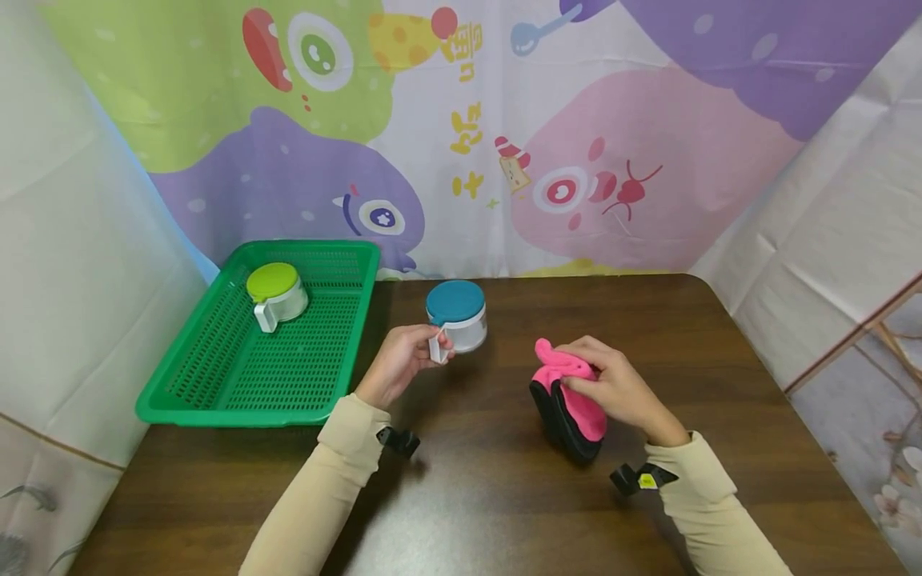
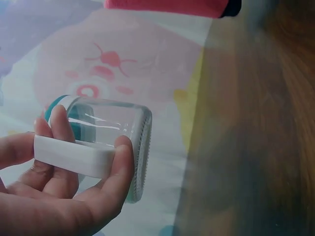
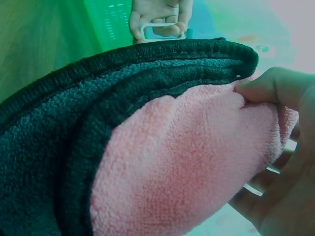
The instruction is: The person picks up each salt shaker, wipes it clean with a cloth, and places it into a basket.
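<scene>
My left hand point(image 1: 400, 362) grips the white handle of a clear seasoning jar point(image 1: 470, 331) with a blue lid, lid side up. The left wrist view shows fingers through the handle point(image 2: 74, 155) and the thumb along its lower end near the ridged base. Over the table to the right, my right hand point(image 1: 618, 386) pinches a folded pink cloth point(image 1: 587, 412) with black edging. In the right wrist view the thumb presses on the plush pink side of the cloth point(image 3: 162, 162), and its dark border curves toward the left hand.
A green plastic basket point(image 1: 248, 418) stands at the table's left. Inside it sits a similar jar point(image 1: 288, 304) with a lime-green lid and white handle. Behind the brown wooden table point(image 1: 468, 496) hangs a cartoon-print curtain point(image 1: 461, 232).
</scene>
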The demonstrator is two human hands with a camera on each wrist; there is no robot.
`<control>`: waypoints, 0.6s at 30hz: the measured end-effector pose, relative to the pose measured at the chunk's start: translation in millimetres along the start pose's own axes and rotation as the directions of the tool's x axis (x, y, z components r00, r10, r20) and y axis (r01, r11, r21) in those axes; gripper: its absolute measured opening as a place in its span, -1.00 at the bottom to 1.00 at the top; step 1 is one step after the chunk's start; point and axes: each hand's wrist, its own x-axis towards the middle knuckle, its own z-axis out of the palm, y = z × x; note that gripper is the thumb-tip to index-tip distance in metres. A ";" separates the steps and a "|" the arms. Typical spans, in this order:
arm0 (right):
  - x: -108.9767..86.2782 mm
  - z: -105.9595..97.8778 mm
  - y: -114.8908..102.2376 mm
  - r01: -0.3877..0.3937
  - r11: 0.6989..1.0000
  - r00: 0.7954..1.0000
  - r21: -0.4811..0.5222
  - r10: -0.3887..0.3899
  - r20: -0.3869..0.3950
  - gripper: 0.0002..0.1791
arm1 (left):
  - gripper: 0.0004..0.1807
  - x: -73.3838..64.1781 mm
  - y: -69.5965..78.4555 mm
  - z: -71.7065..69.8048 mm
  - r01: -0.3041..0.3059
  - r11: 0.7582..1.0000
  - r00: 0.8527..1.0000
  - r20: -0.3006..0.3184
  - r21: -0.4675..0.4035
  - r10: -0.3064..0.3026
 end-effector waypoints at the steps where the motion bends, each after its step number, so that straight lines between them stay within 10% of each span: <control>1: 0.3 -0.1 -0.8 0.002 1.000 1.000 -0.004 -0.002 -0.004 -0.62 | -0.76 -1.5 1.0 0.6 -0.001 1.000 1.000 0.005 0.004 0.001; 18: 11.0 4.3 -14.0 0.004 0.998 0.999 -0.064 -0.008 -0.052 -0.59 | -0.76 -22.2 14.5 22.8 -0.016 1.000 0.999 0.031 -0.021 0.016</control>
